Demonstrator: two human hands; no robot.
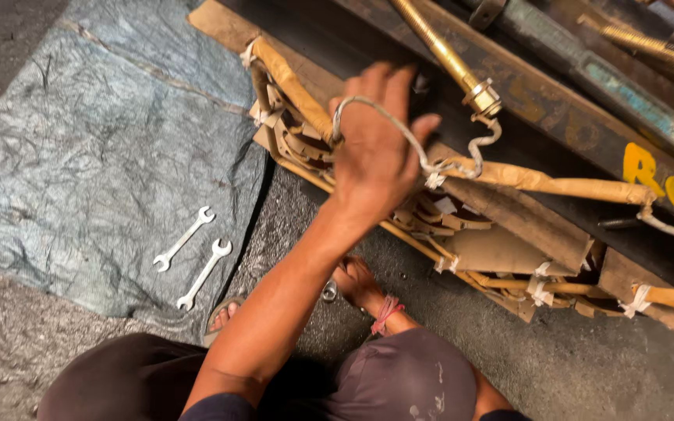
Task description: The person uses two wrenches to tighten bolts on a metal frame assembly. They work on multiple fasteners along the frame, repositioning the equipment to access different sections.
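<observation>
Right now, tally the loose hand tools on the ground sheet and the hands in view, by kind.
Open-ended wrenches on the grey sheet: 2
Left hand raised at the paper-wrapped coil: 1
Right hand low by the knee: 1
Total: 4

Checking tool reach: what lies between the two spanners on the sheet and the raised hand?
Head view: between the spanners and the left hand lie wrinkled grey sheet, then dark floor.
</observation>
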